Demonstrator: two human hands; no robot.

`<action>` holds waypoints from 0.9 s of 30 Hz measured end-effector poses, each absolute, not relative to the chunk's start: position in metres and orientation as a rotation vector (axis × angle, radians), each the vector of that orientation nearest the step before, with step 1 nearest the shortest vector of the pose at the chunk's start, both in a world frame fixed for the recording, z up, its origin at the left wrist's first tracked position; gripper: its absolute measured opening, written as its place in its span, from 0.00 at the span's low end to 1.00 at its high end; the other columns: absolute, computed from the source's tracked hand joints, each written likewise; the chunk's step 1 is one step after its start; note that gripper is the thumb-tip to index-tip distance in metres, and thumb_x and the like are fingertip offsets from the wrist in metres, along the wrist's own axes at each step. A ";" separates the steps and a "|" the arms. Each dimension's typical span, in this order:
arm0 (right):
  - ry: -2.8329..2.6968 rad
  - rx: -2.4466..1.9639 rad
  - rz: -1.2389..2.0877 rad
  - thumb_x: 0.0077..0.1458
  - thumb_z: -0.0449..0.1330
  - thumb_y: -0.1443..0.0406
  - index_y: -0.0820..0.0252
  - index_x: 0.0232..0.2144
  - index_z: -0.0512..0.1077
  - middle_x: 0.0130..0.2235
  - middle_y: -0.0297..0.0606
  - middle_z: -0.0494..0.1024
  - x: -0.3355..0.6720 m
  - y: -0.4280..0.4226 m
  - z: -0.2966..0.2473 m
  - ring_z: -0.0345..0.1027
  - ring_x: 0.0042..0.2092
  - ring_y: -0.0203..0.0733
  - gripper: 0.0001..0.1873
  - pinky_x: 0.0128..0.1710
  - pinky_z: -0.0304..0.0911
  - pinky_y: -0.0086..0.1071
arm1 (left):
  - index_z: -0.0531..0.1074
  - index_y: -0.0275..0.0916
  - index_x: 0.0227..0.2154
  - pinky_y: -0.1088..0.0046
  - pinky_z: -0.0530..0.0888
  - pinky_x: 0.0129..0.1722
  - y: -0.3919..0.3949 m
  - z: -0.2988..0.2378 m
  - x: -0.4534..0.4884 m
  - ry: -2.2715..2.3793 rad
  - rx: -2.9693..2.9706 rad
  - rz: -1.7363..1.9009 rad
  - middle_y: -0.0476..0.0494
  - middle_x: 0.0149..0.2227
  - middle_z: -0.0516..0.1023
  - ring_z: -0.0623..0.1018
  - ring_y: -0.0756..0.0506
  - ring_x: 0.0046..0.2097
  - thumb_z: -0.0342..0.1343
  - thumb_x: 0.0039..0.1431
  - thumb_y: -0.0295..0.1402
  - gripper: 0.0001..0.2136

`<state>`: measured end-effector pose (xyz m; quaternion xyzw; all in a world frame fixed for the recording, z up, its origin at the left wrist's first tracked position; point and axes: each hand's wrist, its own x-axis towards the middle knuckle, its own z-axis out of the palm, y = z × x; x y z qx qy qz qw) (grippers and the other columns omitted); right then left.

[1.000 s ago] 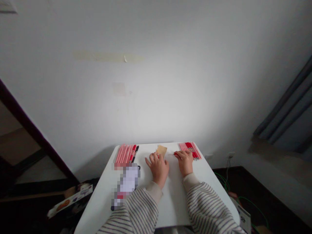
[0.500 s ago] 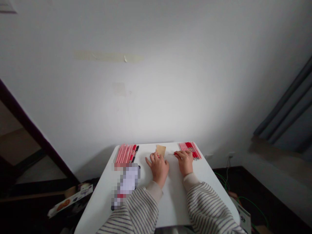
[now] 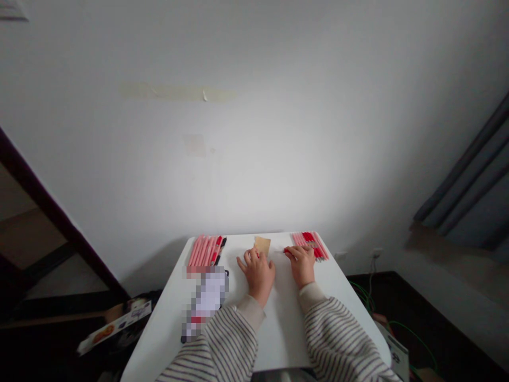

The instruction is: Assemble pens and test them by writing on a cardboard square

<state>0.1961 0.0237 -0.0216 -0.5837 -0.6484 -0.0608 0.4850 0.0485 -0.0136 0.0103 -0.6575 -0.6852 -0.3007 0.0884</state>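
Observation:
My left hand (image 3: pixel 257 273) rests on the white table (image 3: pixel 278 329), fingers bent, with a small red bit showing at its fingertips. Just beyond it lies a tan card (image 3: pixel 263 244). My right hand (image 3: pixel 302 265) is curled, and the tip of a red pen (image 3: pixel 285 250) pokes out to its left. It sits right against a pile of red and pink pens (image 3: pixel 314 242) at the table's far right. A row of pink pens (image 3: pixel 204 249) lies at the far left. Striped sleeves cover both arms.
A blurred-out object (image 3: pixel 207 300) lies on the table's left side, below the pink pens. A white wall rises right behind the table. Boxes (image 3: pixel 115 326) lie on the dark floor at left, green cables (image 3: pixel 366 300) at right. A grey curtain (image 3: pixel 473 196) hangs at far right.

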 end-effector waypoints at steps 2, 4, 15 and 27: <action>-1.582 -1.414 -0.150 0.60 0.54 0.58 0.51 0.33 0.79 0.35 0.37 0.80 0.197 0.024 -0.022 0.55 0.43 0.48 0.14 0.43 0.48 0.39 | 0.74 0.40 0.36 0.43 0.54 0.58 -0.014 0.011 0.048 -2.044 -1.951 -0.911 0.39 0.47 0.70 0.62 0.37 0.54 0.53 0.52 0.37 0.10; -1.588 -1.410 -0.149 0.60 0.54 0.58 0.51 0.32 0.79 0.35 0.37 0.80 0.197 0.025 -0.023 0.55 0.43 0.48 0.14 0.43 0.48 0.39 | 0.74 0.40 0.36 0.43 0.55 0.58 -0.014 0.011 0.047 -2.046 -1.953 -0.923 0.40 0.47 0.70 0.62 0.38 0.54 0.53 0.52 0.37 0.10; -1.597 -1.420 -0.141 0.60 0.53 0.57 0.51 0.33 0.79 0.36 0.38 0.79 0.198 0.025 -0.025 0.56 0.44 0.49 0.15 0.44 0.48 0.40 | 0.76 0.40 0.33 0.42 0.52 0.59 -0.013 0.011 0.046 -2.077 -1.980 -0.891 0.40 0.50 0.69 0.61 0.37 0.56 0.52 0.53 0.33 0.09; -1.583 -1.430 -0.120 0.60 0.52 0.56 0.52 0.33 0.79 0.35 0.40 0.79 0.196 0.024 -0.024 0.56 0.44 0.49 0.17 0.44 0.48 0.41 | 0.75 0.40 0.34 0.43 0.53 0.59 -0.012 0.011 0.046 -2.070 -1.974 -0.873 0.40 0.50 0.70 0.62 0.38 0.55 0.52 0.53 0.32 0.08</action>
